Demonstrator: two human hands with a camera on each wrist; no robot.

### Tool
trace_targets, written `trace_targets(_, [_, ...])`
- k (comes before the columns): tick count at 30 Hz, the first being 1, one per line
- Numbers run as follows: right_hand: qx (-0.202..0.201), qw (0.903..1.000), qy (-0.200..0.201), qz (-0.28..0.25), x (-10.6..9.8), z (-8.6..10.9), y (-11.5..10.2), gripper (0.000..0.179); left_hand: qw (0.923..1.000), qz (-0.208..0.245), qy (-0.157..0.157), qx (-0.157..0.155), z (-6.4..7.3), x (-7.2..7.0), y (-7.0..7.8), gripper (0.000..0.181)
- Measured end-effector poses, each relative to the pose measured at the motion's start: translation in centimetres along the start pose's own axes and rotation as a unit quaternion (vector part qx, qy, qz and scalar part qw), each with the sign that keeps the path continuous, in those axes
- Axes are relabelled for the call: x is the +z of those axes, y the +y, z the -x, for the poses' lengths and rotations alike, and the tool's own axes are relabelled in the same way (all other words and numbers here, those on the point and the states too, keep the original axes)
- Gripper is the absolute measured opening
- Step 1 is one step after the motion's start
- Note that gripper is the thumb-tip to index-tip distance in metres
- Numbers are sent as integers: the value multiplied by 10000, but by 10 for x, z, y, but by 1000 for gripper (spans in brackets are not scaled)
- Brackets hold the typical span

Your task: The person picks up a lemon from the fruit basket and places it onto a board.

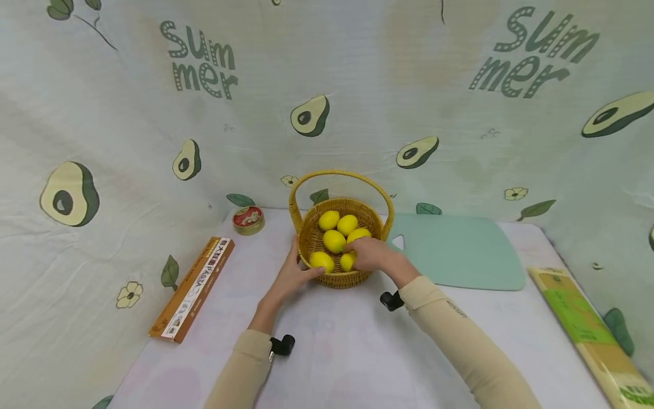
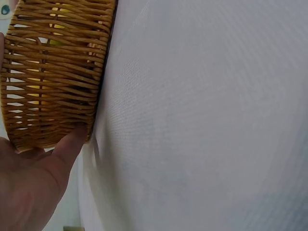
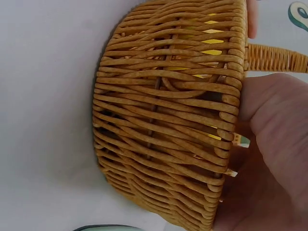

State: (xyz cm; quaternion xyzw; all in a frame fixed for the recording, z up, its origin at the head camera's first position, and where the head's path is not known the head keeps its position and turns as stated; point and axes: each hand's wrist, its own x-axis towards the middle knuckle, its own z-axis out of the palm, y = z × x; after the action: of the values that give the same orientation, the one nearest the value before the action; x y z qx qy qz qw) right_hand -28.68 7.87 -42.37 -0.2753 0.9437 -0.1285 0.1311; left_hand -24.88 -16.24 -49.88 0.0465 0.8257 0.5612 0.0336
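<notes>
A round wicker basket (image 1: 345, 279) with a tall arched handle (image 1: 337, 172) stands on the table and contains several yellow lemons (image 1: 334, 241). At its left side my left hand (image 1: 294, 276) holds the wall, thumb along the near rim. The left wrist view shows a finger of that hand (image 2: 41, 178) low against the weave (image 2: 57, 82). My right hand (image 1: 372, 254) reaches over the right rim into the basket. Its fingers are round a lemon (image 1: 348, 262) near the front. In the right wrist view the weave (image 3: 168, 106) hides most of the right fingers (image 3: 276, 125).
A pale green cutting board (image 1: 460, 253) lies right of the basket, partly behind it. Farther right is a long noodle packet (image 1: 587, 329). On the left are an orange pasta box (image 1: 193, 289) and a small round tin (image 1: 248, 220). A printed cloth hangs behind.
</notes>
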Motion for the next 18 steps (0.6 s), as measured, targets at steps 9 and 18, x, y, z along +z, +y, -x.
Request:
trace_targets(9, [-123, 9994, 300, -98, 6, -4, 7, 45, 9998, 205, 47, 73, 0, 3, -1, 119])
trace_targets(18, [-375, 9951, 859, -307, 9, 3, 10, 44, 9994, 340, 17, 97, -1, 3, -7, 119])
